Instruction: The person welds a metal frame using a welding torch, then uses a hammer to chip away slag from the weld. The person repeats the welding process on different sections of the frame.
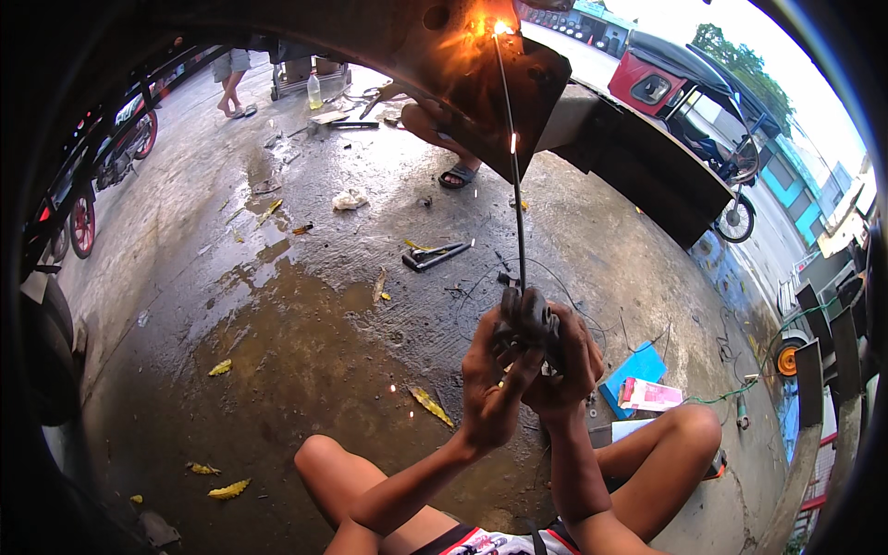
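Both of my hands are raised in front of me, closed round a dark welding electrode holder. My left hand grips it from the left, and my right hand wraps it from the right. A long thin welding rod rises from the holder's jaws. At its upper tip a bright arc glows orange against a rusty metal plate overhead. Sparks fall below the plate. My fingers hide most of the holder's handle.
Behind the plate another person's sandalled foot shows. A dark steel beam juts right. On the wet concrete lie a black metal bracket, loose wires, yellow leaves, a blue flat box and a pink-and-white packet. Metal pieces stand at the right.
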Motion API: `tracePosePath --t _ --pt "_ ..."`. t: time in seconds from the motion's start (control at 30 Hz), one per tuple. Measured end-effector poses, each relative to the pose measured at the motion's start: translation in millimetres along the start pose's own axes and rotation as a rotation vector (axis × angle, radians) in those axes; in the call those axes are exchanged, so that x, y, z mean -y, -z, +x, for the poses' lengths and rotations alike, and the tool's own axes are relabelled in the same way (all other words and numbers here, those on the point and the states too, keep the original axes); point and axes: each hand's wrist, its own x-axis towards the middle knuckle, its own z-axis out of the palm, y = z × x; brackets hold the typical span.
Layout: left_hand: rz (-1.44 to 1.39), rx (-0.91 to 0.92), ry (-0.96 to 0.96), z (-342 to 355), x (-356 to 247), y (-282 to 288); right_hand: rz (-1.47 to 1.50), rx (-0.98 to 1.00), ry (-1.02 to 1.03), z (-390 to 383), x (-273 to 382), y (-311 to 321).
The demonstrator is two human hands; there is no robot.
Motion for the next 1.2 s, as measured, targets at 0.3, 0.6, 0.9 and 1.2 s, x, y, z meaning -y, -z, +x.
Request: tracePosePath --t 0.3,0.6,0.9,1.2 --pt "0.063 0.252 0.022 -32 1 -26 0.076 -0.086 -0.322 -90 -32 40" --pt "0.249 0.627 0.046 -9 -4 -30 0.160 -0.356 -0.411 -32 -15 73" --pt "0.302 0.073 0.201 27 37 7 0.591 -0.411 -0.734 -1 -89 93" --pt "0.387 -0.134 0.257 21 56 16 0.528 -0.348 -0.537 16 -188 113"
